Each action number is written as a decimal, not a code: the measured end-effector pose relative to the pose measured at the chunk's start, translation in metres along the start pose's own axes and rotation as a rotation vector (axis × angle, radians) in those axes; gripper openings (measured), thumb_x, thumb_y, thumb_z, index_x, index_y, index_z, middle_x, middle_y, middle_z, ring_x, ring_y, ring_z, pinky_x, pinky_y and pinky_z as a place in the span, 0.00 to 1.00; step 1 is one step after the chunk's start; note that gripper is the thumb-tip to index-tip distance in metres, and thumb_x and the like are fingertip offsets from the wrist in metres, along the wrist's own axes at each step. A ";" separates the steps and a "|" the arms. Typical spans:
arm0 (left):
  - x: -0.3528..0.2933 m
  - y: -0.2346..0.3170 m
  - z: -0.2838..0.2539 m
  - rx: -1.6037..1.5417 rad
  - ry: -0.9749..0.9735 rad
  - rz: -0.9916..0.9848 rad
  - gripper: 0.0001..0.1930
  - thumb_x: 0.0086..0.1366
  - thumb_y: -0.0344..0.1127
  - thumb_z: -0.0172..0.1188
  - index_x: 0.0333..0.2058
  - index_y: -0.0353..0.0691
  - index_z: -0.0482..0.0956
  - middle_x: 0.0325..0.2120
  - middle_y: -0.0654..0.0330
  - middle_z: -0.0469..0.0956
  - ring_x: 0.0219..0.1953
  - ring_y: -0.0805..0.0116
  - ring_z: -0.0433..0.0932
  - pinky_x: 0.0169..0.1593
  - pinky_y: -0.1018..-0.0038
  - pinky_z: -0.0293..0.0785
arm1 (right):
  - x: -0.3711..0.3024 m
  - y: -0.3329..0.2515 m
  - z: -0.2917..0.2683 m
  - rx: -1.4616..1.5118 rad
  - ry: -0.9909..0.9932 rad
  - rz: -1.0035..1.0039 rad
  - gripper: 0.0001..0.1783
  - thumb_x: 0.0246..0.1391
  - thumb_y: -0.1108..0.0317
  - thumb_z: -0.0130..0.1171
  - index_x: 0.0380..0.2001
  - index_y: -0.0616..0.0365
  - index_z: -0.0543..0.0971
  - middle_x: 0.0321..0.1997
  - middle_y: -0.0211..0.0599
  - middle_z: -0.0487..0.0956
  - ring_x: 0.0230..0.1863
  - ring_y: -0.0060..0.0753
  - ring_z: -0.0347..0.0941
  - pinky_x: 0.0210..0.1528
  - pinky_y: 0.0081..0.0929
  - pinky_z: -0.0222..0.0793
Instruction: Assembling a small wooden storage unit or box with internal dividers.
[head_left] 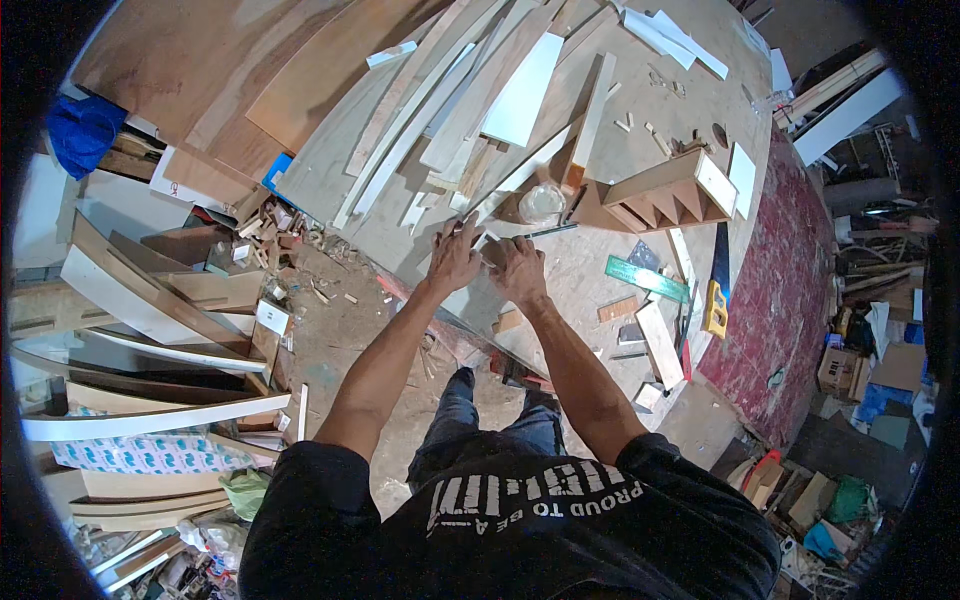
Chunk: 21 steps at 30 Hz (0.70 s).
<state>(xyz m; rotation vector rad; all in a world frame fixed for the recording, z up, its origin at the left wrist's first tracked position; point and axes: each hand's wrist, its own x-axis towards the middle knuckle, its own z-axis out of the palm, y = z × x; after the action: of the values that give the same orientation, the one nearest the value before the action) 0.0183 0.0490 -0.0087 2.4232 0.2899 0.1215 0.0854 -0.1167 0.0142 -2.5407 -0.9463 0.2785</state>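
Both of my hands are over the near edge of the worktable, close together. My left hand has its fingers bent and pressed together around something too small to make out. Beside it, my right hand curls around a small flat piece, greyish and board-like, partly covered by the fingers. A dark, thin pencil-like stick lies just past the right fingertips. Beyond it sits a round, clear, roll-like object. Long pale wood strips stretch away from the left hand across the tabletop.
On the table to the right are a wooden piece with triangular compartments, a green translucent strip, a yellow-handled handsaw and a white block. Stacked curved boards fill the left side. Wood scraps litter the floor.
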 end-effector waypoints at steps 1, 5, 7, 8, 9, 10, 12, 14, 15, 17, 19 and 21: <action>0.001 -0.001 0.001 0.021 -0.003 0.018 0.39 0.56 0.31 0.54 0.68 0.39 0.54 0.57 0.64 0.77 0.64 0.53 0.62 0.60 0.45 0.54 | 0.001 0.001 0.000 -0.021 -0.044 0.014 0.36 0.40 0.60 0.68 0.56 0.56 0.72 0.53 0.44 0.72 0.57 0.48 0.67 0.54 0.52 0.63; 0.001 -0.004 0.001 0.048 0.017 0.012 0.36 0.57 0.32 0.54 0.66 0.39 0.58 0.55 0.63 0.79 0.63 0.55 0.63 0.58 0.47 0.53 | 0.002 -0.005 -0.001 -0.048 -0.094 0.033 0.38 0.39 0.58 0.70 0.57 0.55 0.71 0.54 0.42 0.71 0.59 0.46 0.65 0.56 0.50 0.62; 0.001 0.002 -0.001 0.053 -0.003 -0.043 0.33 0.58 0.32 0.54 0.64 0.38 0.60 0.53 0.64 0.80 0.62 0.56 0.64 0.59 0.47 0.53 | 0.001 -0.003 -0.001 -0.035 -0.072 0.024 0.36 0.40 0.60 0.68 0.56 0.55 0.71 0.53 0.43 0.71 0.57 0.47 0.66 0.54 0.51 0.62; 0.002 0.005 -0.003 0.055 -0.005 -0.040 0.33 0.58 0.32 0.54 0.64 0.38 0.60 0.53 0.64 0.80 0.62 0.56 0.64 0.59 0.47 0.53 | 0.001 -0.002 -0.001 -0.022 -0.053 0.011 0.35 0.40 0.62 0.65 0.56 0.55 0.72 0.52 0.44 0.72 0.55 0.49 0.68 0.52 0.52 0.63; 0.004 0.008 -0.006 0.057 -0.004 -0.050 0.30 0.58 0.32 0.54 0.61 0.38 0.63 0.52 0.62 0.80 0.62 0.56 0.65 0.58 0.47 0.54 | 0.001 -0.003 -0.001 -0.019 -0.051 0.013 0.35 0.40 0.62 0.65 0.56 0.55 0.72 0.52 0.44 0.72 0.55 0.49 0.68 0.52 0.52 0.63; 0.005 0.011 -0.009 0.059 -0.003 -0.059 0.28 0.59 0.33 0.54 0.59 0.38 0.66 0.51 0.60 0.81 0.62 0.55 0.65 0.58 0.48 0.56 | 0.002 -0.003 -0.001 -0.038 -0.072 0.024 0.36 0.40 0.60 0.67 0.56 0.55 0.72 0.53 0.43 0.71 0.57 0.47 0.67 0.54 0.51 0.63; 0.009 0.018 -0.018 0.091 -0.020 -0.113 0.24 0.59 0.34 0.55 0.55 0.37 0.71 0.50 0.56 0.81 0.59 0.55 0.68 0.58 0.49 0.58 | 0.003 -0.005 -0.002 -0.052 -0.094 0.034 0.37 0.40 0.59 0.70 0.56 0.56 0.71 0.55 0.43 0.71 0.58 0.46 0.66 0.55 0.49 0.62; 0.017 0.032 -0.028 0.118 -0.043 -0.160 0.20 0.59 0.34 0.55 0.51 0.37 0.75 0.48 0.52 0.82 0.57 0.54 0.71 0.57 0.51 0.61 | 0.001 -0.003 -0.004 -0.060 -0.105 0.029 0.35 0.41 0.59 0.69 0.55 0.58 0.72 0.55 0.43 0.71 0.58 0.46 0.66 0.55 0.49 0.63; 0.023 0.043 -0.035 0.151 -0.130 -0.241 0.18 0.58 0.35 0.58 0.46 0.37 0.79 0.46 0.49 0.82 0.54 0.52 0.75 0.56 0.52 0.65 | -0.001 0.001 -0.004 -0.060 -0.102 0.038 0.35 0.41 0.59 0.69 0.55 0.58 0.72 0.55 0.43 0.71 0.58 0.46 0.66 0.55 0.49 0.63; 0.033 0.053 -0.040 0.195 -0.215 -0.325 0.15 0.56 0.36 0.60 0.42 0.37 0.82 0.45 0.45 0.82 0.51 0.51 0.78 0.54 0.54 0.69 | -0.002 0.001 -0.005 -0.060 -0.056 0.011 0.33 0.41 0.61 0.65 0.54 0.58 0.72 0.52 0.44 0.71 0.56 0.48 0.67 0.53 0.51 0.63; 0.045 0.054 -0.042 0.226 -0.275 -0.423 0.14 0.52 0.36 0.66 0.37 0.39 0.85 0.42 0.44 0.83 0.47 0.49 0.82 0.51 0.56 0.74 | 0.001 -0.007 -0.005 -0.053 -0.080 0.018 0.33 0.41 0.60 0.66 0.53 0.59 0.72 0.52 0.44 0.71 0.56 0.48 0.67 0.53 0.51 0.63; 0.055 0.057 -0.040 0.285 -0.280 -0.428 0.15 0.50 0.36 0.68 0.37 0.40 0.86 0.42 0.46 0.83 0.47 0.51 0.82 0.49 0.57 0.76 | 0.003 -0.009 -0.004 -0.051 -0.101 0.028 0.33 0.41 0.59 0.66 0.53 0.60 0.73 0.52 0.44 0.71 0.57 0.48 0.67 0.54 0.51 0.63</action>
<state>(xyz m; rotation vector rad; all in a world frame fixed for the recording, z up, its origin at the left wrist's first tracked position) 0.0752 0.0450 0.0590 2.5506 0.7256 -0.4744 0.0839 -0.1099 0.0221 -2.6097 -0.9668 0.3992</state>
